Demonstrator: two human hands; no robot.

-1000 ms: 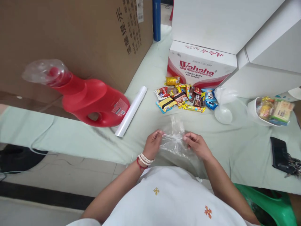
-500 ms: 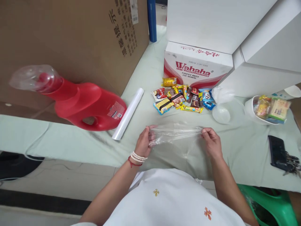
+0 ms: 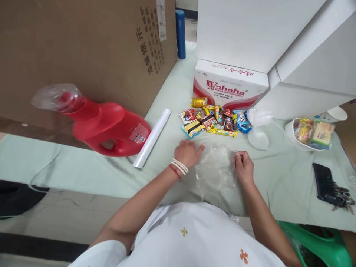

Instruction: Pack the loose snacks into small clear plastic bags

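Observation:
A thin, crumpled sheet of clear plastic film (image 3: 215,168) lies loosely on the green cloth between my hands. The right edge of the film is pinched in my right hand (image 3: 244,166), between thumb and curled fingers. My left hand (image 3: 189,152), with beads and a red cord at the wrist, is at the film's left side. Its thumb stands apart from the fingers, and it grips nothing that I can see. Just beyond the hands is a pile of small wrapped snacks (image 3: 210,121), in yellow, brown, red and blue packets.
On the left, a red jug (image 3: 111,129) and a white roll (image 3: 151,138) lie by a large cardboard box (image 3: 83,44). A Wahaha carton (image 3: 230,83) stands behind the snacks. To the right are a clear round lid (image 3: 258,139), a white bowl (image 3: 291,135), a phone (image 3: 324,181) and keys (image 3: 343,196).
The film was stretched taut between both hands and now hangs slack and crumpled. My left hand has let go of its end and moved right and slightly forward. My right hand still pinches the film.

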